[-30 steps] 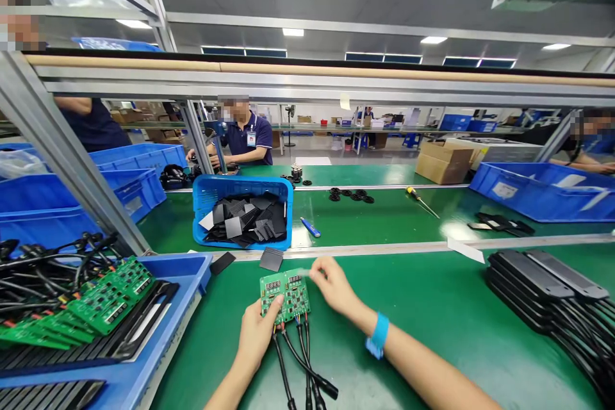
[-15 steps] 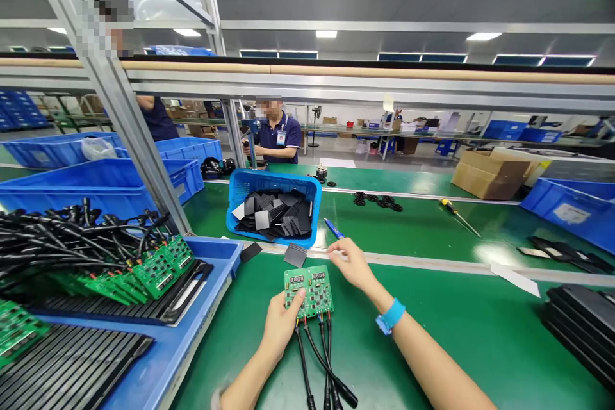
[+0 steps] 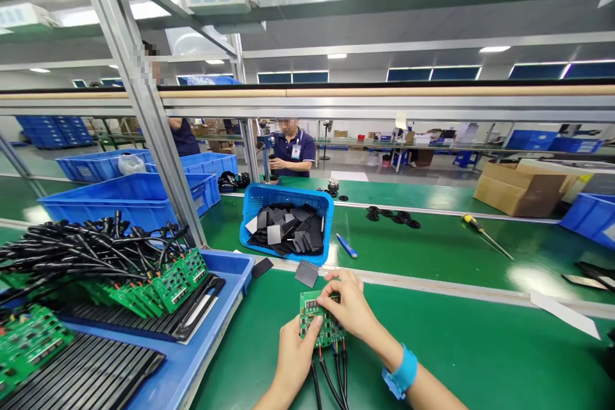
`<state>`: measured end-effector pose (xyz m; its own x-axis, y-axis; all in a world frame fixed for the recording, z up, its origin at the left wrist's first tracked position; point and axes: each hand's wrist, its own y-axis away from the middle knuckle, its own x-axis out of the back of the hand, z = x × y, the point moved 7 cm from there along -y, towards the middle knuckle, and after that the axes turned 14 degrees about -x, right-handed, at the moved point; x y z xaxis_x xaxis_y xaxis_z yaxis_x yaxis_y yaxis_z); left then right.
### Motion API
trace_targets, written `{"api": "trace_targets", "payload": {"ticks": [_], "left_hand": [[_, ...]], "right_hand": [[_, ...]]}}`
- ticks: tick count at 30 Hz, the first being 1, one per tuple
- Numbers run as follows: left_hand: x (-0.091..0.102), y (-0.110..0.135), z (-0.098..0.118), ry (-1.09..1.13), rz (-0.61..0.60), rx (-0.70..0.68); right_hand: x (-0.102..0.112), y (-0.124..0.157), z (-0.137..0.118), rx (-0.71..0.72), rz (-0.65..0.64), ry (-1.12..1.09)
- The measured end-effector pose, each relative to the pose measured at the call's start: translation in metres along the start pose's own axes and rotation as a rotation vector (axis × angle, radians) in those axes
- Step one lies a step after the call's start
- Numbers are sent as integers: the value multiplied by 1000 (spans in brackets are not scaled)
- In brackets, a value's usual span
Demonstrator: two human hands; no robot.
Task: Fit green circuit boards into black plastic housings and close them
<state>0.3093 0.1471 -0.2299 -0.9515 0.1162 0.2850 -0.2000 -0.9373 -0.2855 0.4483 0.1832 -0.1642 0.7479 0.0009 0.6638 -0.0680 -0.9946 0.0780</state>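
A green circuit board (image 3: 310,315) with digit displays and black cables (image 3: 331,381) at its lower edge is held above the bench. My left hand (image 3: 298,349) grips its left side, thumb on the front face. My right hand (image 3: 350,307), with a blue wristband (image 3: 402,370), has its thumb and forefinger pinched over the upper right of the board, covering most of one display. Whatever lies between those fingertips is hidden. Just beyond the board lie a dark grey pad (image 3: 306,273) and a smaller black pad (image 3: 262,268).
A blue basket (image 3: 329,230) of dark pads stands ahead, beside a blue cutter knife (image 3: 346,246). Left, a blue tray (image 3: 225,307) holds cabled boards. Black rings (image 3: 393,216), a screwdriver (image 3: 485,235) and a cardboard box (image 3: 516,189) lie right. A co-worker (image 3: 294,150) sits across.
My right hand has moved from beside the board onto its upper right, over a display. My left hand keeps its hold. The camera view has shifted left and up.
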Motion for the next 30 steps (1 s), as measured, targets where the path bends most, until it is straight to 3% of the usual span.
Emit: {"api": "trace_targets", "payload": {"ticks": [8, 14, 22, 25, 28, 30], "left_hand": [[1, 1, -10, -122, 4, -17], [3, 1, -8, -146, 114, -12], [1, -2, -15, -119, 102, -9], [1, -5, -22, -81, 70, 43], [-2, -10, -34, -33, -14, 130], [-3, -12, -40, -2, -33, 173]], "right_hand": [[-14, 5, 3, 0, 50, -70], [-30, 4, 13, 51, 76, -103], [-29, 18, -4, 283, 203, 26], [-33, 35, -22, 373, 149, 17], [-39, 48, -42, 451, -5, -76], [-34, 42, -42, 403, -62, -185]]}}
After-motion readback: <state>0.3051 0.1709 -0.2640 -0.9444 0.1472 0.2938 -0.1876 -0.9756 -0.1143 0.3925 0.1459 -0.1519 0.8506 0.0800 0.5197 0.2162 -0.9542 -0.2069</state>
